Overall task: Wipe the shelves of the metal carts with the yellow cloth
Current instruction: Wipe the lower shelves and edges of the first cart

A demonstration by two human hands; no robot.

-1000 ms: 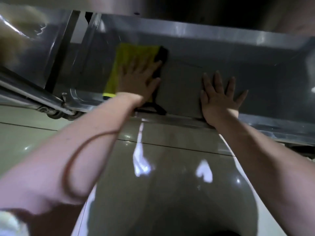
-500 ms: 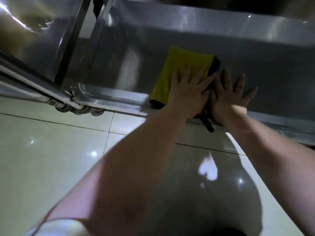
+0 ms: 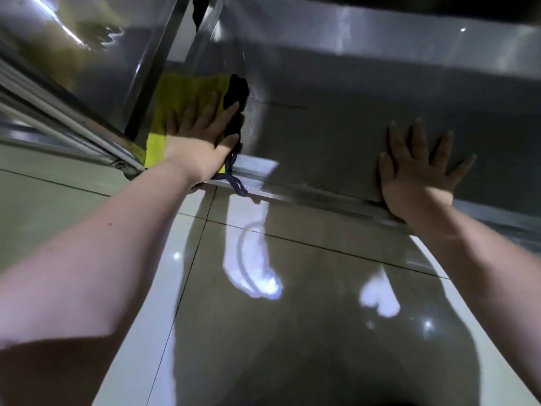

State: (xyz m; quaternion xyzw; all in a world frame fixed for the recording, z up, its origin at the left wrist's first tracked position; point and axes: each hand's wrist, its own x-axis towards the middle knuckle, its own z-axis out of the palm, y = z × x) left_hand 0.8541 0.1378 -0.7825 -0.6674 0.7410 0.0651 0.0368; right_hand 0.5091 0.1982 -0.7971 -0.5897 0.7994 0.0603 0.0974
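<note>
A yellow cloth [image 3: 178,98] with a dark edge lies flat at the left end of the low shelf of a metal cart [image 3: 336,136]. My left hand [image 3: 199,136] presses down on the cloth with straight, spread fingers. A dark loop of the cloth hangs over the shelf's front rim. Far to the right, my right hand [image 3: 418,168] rests flat on the bare shelf, fingers spread, its heel on the front rim.
The cart's upright post [image 3: 152,71] stands just left of the cloth. A second metal cart [image 3: 58,92] adjoins on the left, with a caster [image 3: 120,165] at its corner. A higher shelf edge [image 3: 380,33] overhangs at the back. Glossy floor tiles [image 3: 263,303] fill the foreground.
My left hand has slid the cloth from beside my right hand back to the shelf's left end. My right hand has stayed flat on the shelf.
</note>
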